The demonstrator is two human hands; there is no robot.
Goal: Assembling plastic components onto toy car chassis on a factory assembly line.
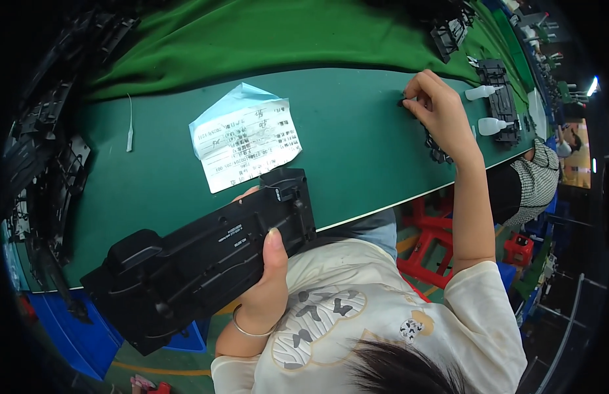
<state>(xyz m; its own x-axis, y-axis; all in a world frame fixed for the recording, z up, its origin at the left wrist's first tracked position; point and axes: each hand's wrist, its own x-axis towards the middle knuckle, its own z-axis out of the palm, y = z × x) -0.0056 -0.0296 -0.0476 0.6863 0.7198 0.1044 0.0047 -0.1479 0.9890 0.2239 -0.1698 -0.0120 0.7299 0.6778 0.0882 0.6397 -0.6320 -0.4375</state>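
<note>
My left hand (266, 276) grips a long black plastic chassis plate (206, 253), thumb on its face and fingertips showing past the far edge. The plate is tilted over the near edge of the bench. Far to the right, my right hand (439, 108) is closed in a pinch over the green tabletop. A small black part (404, 102) shows at its fingertips, too small to make out its kind. Beneath that wrist lie several small black parts (439, 154), partly hidden. Two white squeeze bottles (482, 92) lie just to the right of this hand.
A printed sheet (249, 144) on blue paper lies mid-bench. A thin white tool (129, 134) rests left of it. Black plastic assemblies (55, 171) pile up at the left; another black chassis (498, 98) is at the right. Green cloth (252, 39) covers the back. A person (537, 177) sits at right.
</note>
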